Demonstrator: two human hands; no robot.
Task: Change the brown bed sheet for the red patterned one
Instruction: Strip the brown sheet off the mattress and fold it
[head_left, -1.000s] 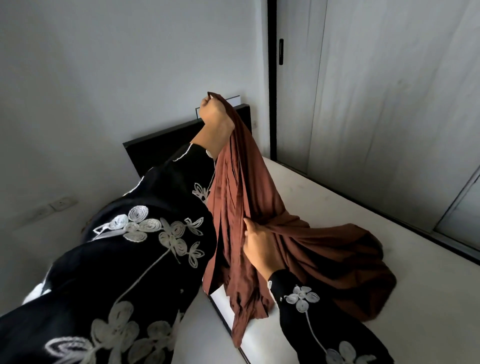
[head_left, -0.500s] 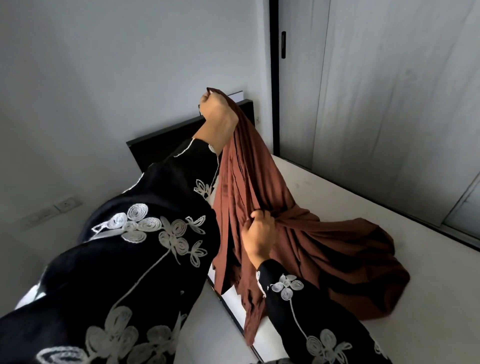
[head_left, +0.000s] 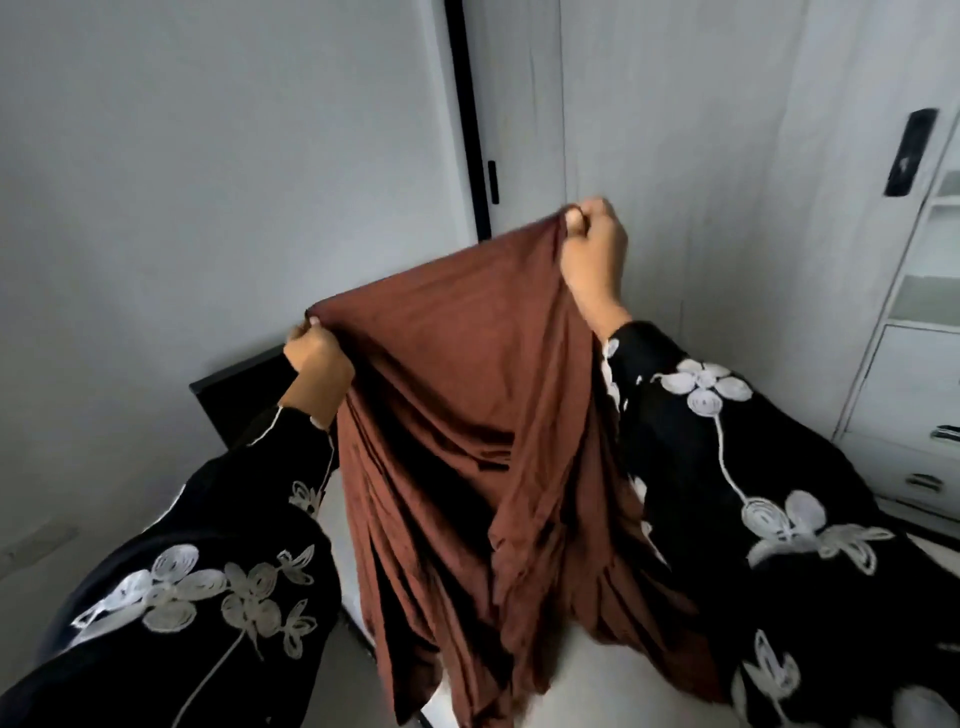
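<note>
Furthest left, our black left sleeve with white embroidered flowers (head_left: 208, 571) runs up to our left grip (head_left: 318, 366). Its fingers are curled tight round one top corner of the plain brown fabric bed sheet (head_left: 457, 415). Just below and behind that grip, a flat black headboard (head_left: 223, 400) stands against the pale grey wall (head_left: 208, 182).

Between our two grips the sheet's upper edge is pulled taut and slopes upward to the right. The rest of the cloth hangs beneath both grips in long folds, and its lower folds reach down to the white mattress (head_left: 587, 675).

Our right grip (head_left: 592, 254) is higher than the left one, with thumb and curled fingers clamped on the sheet's other top corner. Below it our black right sleeve with white embroidered flowers (head_left: 753, 493) slopes away to the right.

Behind this grip stands a tall grey wardrobe door (head_left: 675, 130). Further right is a white drawer unit with metal handles (head_left: 909, 395).
</note>
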